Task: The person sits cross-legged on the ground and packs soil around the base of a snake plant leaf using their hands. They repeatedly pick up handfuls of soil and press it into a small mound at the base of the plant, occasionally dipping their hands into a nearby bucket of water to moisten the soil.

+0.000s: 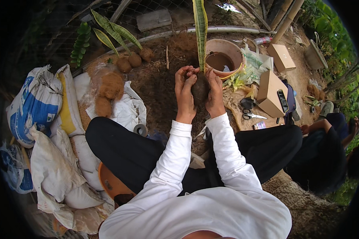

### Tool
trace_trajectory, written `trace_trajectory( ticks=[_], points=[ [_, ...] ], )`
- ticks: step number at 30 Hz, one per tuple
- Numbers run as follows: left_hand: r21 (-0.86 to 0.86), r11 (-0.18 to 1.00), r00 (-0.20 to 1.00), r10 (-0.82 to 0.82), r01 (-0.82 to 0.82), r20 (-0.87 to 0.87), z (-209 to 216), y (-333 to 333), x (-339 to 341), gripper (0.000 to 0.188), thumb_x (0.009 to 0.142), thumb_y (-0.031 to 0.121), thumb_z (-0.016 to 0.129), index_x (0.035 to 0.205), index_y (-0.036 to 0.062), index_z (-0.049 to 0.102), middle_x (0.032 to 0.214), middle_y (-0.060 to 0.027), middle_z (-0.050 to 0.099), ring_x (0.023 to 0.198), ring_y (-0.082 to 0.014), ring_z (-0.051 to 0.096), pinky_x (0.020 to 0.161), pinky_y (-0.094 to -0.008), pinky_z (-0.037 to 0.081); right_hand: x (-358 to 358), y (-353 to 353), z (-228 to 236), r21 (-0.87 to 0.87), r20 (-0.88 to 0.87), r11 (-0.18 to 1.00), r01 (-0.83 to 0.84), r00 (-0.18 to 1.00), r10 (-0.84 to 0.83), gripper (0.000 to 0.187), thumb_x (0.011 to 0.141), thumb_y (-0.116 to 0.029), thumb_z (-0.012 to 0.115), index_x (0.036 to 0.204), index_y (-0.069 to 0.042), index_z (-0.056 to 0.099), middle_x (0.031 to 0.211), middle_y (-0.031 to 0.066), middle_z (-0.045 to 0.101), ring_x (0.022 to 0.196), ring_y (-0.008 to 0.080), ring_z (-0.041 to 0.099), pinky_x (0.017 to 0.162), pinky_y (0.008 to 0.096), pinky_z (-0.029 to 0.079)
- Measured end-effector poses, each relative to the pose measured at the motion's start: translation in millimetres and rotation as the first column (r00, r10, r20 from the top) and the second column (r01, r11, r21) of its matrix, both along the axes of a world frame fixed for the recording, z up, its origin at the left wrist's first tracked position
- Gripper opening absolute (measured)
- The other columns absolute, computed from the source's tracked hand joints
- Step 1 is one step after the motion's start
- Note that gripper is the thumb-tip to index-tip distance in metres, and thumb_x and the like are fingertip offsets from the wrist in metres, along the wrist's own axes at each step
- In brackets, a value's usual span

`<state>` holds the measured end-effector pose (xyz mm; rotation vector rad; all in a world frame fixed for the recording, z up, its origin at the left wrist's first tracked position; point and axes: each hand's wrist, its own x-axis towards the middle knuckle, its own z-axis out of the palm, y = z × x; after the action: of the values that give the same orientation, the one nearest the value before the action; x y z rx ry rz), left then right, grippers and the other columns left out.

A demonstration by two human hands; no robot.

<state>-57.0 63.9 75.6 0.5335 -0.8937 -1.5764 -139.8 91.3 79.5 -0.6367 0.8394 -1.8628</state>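
Between my two hands I hold a ball of dark soil point(200, 91), from which a tall snake plant leaf point(200, 32) with yellow edges stands upright. My left hand point(185, 93) cups the ball's left side, its fingertips curled in near the leaf's base. Against the other side presses my right hand point(215, 94), fingers also at the top of the ball. Both hands are dirty with soil. Just beyond my right hand stands a round clay-coloured pot point(238, 57) with brown contents. Dark loose soil point(157, 89) covers the ground left of my hands.
Further left are potted-up snake plant leaves in fibre balls point(135, 59), brown fibre point(111, 85) on plastic, and filled sacks point(38, 103). On the right lie scissors point(251, 115), a phone point(282, 100) on a cardboard box point(269, 89), and a seated person point(319, 155). A tape roll point(140, 130) lies by my left knee.
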Motion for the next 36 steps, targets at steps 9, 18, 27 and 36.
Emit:
trace_trajectory(
  ticks=[9,18,27,36],
  points=[
    [-0.102,0.977,0.973,0.198,-0.186,0.122,1,4,0,0.040,0.096,0.018,0.061,0.131,0.0051,0.048,0.128,-0.0085,0.055,0.121,-0.0177,0.053,0.108,-0.0329,0.039,9,-2,1,0.035,0.008,0.997,0.071,0.997,-0.071,0.032,0.103,-0.032,0.058,0.109,-0.001,0.066,0.109,0.0071,0.068,0.098,0.0136,0.063,0.087,0.0276,0.050],
    [0.063,0.997,0.998,0.050,-0.047,-0.036,4,2,8,0.047,0.099,0.033,0.057,0.135,0.0044,0.047,0.133,-0.0109,0.055,0.124,-0.0201,0.052,0.109,-0.0345,0.040,6,-14,-7,-0.068,0.140,0.997,-0.026,0.990,0.035,0.024,0.098,-0.025,0.063,0.097,-0.002,0.067,0.098,0.0072,0.069,0.088,0.0133,0.065,0.079,0.0275,0.051],
    [-0.002,0.983,0.983,0.184,-0.184,0.020,5,3,4,0.038,0.103,0.029,0.056,0.130,0.0037,0.048,0.130,-0.0122,0.056,0.122,-0.0209,0.053,0.107,-0.0356,0.041,26,-7,3,0.025,0.039,0.994,0.103,0.994,-0.104,0.022,0.096,-0.022,0.066,0.092,0.000,0.067,0.087,0.0065,0.069,0.078,0.0138,0.064,0.074,0.0272,0.050],
    [0.291,0.931,0.913,-0.094,0.222,-0.396,9,-3,20,0.033,0.105,0.031,0.051,0.126,0.0061,0.051,0.117,-0.0096,0.064,0.110,-0.0183,0.062,0.099,-0.0331,0.048,22,-9,2,-0.193,0.075,0.978,-0.083,0.992,0.099,0.025,0.100,-0.021,0.059,0.102,0.002,0.067,0.106,0.0119,0.069,0.103,0.0191,0.064,0.095,0.0327,0.048]
  ],
)
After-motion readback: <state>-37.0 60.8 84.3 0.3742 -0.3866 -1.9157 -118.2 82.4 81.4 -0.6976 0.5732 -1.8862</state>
